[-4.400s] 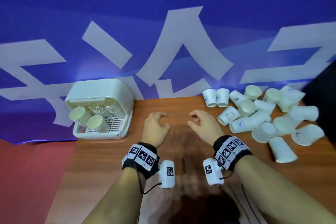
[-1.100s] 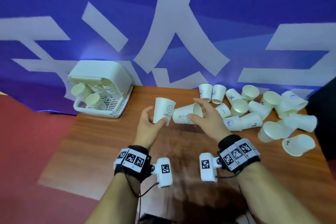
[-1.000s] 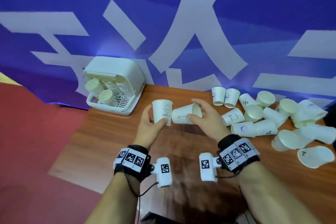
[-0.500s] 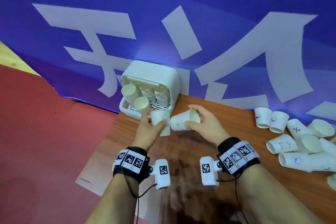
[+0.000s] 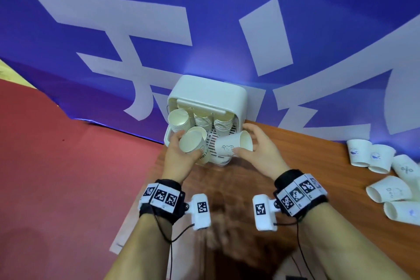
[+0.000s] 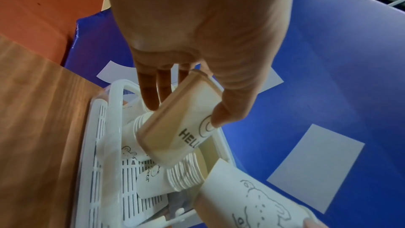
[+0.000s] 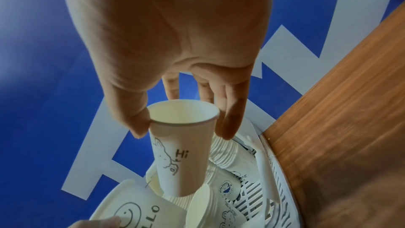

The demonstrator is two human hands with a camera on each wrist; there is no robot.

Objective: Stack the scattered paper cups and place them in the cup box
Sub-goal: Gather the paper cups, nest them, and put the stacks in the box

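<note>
At box (image 5: 229, 95), delivery step. My left hand (image 5: 179, 157) grips HELLO cup (image 5: 194, 144); right hand (image 5: 261, 154) grips Hi cup (image 5: 231, 146). Next, likely: nest each onto stack inside.

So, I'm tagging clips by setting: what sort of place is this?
Probably a staged recording setup, not a café: a wooden table, a blue banner as backdrop, and marker bands on both wrists.

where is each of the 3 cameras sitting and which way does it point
Head: above, looking forward and down at the cup box; both forearms, left hand, right hand show.
Left wrist: along the left hand at its HELLO cup.
Right wrist: along the right hand at its Hi cup.
Shared: both wrist views show both cups over the cup box.
</note>
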